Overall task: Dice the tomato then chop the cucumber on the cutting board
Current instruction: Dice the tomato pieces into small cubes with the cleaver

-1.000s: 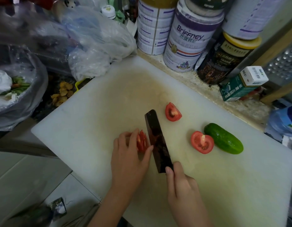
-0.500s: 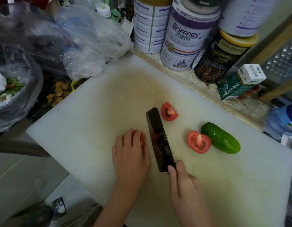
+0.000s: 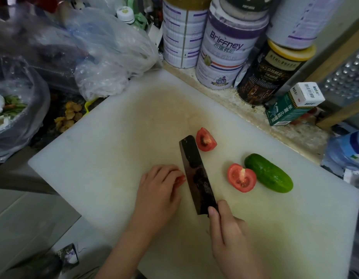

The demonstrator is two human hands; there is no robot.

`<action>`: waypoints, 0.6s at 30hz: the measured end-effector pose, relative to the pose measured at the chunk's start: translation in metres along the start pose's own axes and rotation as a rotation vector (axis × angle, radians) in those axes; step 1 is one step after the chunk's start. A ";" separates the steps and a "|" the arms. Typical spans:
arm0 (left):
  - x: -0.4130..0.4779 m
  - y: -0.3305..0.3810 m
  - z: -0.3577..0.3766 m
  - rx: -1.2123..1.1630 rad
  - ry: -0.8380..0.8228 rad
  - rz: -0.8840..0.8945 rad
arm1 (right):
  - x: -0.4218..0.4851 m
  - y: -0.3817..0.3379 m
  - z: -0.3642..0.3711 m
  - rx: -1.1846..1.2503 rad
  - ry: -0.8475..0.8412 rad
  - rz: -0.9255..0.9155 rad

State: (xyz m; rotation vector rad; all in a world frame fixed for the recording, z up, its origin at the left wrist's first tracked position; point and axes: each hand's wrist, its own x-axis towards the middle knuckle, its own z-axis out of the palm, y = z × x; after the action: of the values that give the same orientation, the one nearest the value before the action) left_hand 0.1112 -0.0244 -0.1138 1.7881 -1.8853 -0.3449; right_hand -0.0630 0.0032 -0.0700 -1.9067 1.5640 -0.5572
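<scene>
A person's left hand (image 3: 158,190) curls over a tomato piece (image 3: 180,179), pinning it to the white cutting board (image 3: 114,158) just beside the dark knife (image 3: 196,174) — its handle gripped by the right hand (image 3: 229,234) at 6 o'clock, blade pointing toward 11. A tomato wedge (image 3: 205,139) lies at 1 o'clock off the blade tip; at 3 o'clock a cut-side-up tomato half (image 3: 242,178) touches the whole cucumber (image 3: 269,173). Stacked tins (image 3: 225,47) crowd the tabletop (image 3: 225,97) at 12 o'clock.
</scene>
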 end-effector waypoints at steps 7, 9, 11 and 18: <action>0.005 -0.016 -0.009 -0.069 -0.107 0.160 | -0.001 0.002 0.005 0.018 -0.005 -0.001; 0.004 -0.021 -0.011 -0.090 -0.147 0.184 | 0.000 0.000 0.006 0.000 0.009 -0.024; 0.004 -0.026 -0.012 -0.111 -0.181 0.190 | 0.000 -0.001 0.008 -0.015 0.013 -0.042; -0.009 -0.025 -0.011 -0.070 -0.114 0.107 | -0.001 -0.005 0.015 -0.044 0.007 -0.044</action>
State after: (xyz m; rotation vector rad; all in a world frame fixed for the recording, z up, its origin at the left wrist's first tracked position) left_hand 0.1380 -0.0165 -0.1188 1.6464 -2.0127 -0.4768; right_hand -0.0502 0.0070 -0.0774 -1.9781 1.5539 -0.5531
